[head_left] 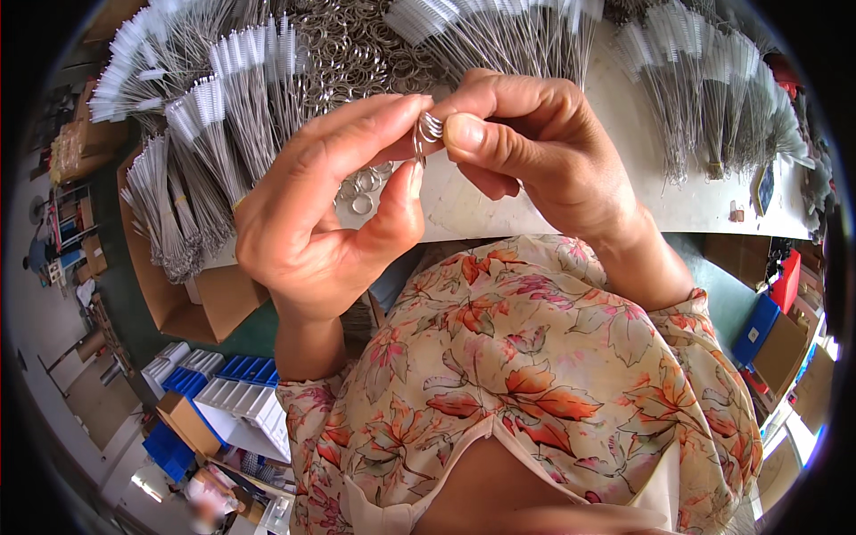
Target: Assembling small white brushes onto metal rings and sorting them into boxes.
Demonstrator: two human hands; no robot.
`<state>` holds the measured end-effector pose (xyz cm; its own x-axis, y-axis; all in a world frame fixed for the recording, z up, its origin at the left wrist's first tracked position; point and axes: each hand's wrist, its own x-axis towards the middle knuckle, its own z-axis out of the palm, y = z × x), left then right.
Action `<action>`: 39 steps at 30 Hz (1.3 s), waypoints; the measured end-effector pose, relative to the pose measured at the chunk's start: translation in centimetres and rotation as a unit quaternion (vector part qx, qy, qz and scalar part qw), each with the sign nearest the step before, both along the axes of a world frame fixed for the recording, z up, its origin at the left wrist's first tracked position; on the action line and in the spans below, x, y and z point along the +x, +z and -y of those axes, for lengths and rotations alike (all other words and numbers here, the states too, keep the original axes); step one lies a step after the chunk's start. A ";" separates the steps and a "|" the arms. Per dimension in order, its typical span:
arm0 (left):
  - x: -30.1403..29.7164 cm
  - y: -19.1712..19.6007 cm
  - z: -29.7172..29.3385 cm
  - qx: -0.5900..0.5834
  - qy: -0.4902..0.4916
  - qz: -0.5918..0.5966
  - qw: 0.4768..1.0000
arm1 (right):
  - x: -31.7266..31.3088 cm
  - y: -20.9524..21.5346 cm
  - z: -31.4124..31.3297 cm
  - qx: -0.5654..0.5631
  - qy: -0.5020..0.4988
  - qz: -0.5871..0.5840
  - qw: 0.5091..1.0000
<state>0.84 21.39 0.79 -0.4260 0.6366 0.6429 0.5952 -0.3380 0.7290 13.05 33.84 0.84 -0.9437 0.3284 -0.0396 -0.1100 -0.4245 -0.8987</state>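
Floral blouse (pixel 535 374) fills the lower frame, closest to us. Above it we raise both hands over the white table (pixel 695 201). Our left hand (pixel 312 214) pinches a small metal ring (pixel 429 129) between thumb and forefinger, pressed together on its left side. Our right hand (pixel 535 147) pinches the same ring from the right, thumb tip flat on it, other fingers curled behind. Ring sits right between the two hands, held up in the air above the near table edge, not touching the table. Whether it is one ring or a few stacked, we cannot tell.

Behind the hands we see a loose pile of metal rings (pixel 357 53) on the table, some just below our left thumb. Bundles of thin wire brushes (pixel 223 98) with white bristle tips fan out at left; more brush bundles (pixel 713 80) lie at right. Cardboard box (pixel 192 299) stands below the table at left, blue bins (pixel 241 370) on the floor.
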 end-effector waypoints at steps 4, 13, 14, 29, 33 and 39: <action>-0.1 0.1 -0.2 -0.018 -0.003 -0.005 1.000 | -0.1 0.0 0.1 0.000 -0.013 0.003 1.000; -0.9 1.3 0.6 -0.089 -0.074 -0.003 0.993 | 0.0 0.7 -1.1 0.092 0.035 0.028 0.995; -0.9 1.3 0.6 -0.098 -0.080 0.011 0.992 | 0.0 0.7 -1.0 0.092 0.036 0.028 0.995; -0.1 0.5 0.7 -0.083 -0.056 0.097 0.990 | 0.3 0.1 0.7 0.094 -0.049 -0.006 0.994; -0.1 -0.1 0.6 -0.080 -0.044 0.070 0.993 | 0.2 -0.3 0.3 0.128 -0.033 -0.008 0.991; 0.1 -0.3 0.5 -0.054 -0.047 0.083 0.994 | 0.2 0.0 1.2 0.085 -0.083 0.050 0.992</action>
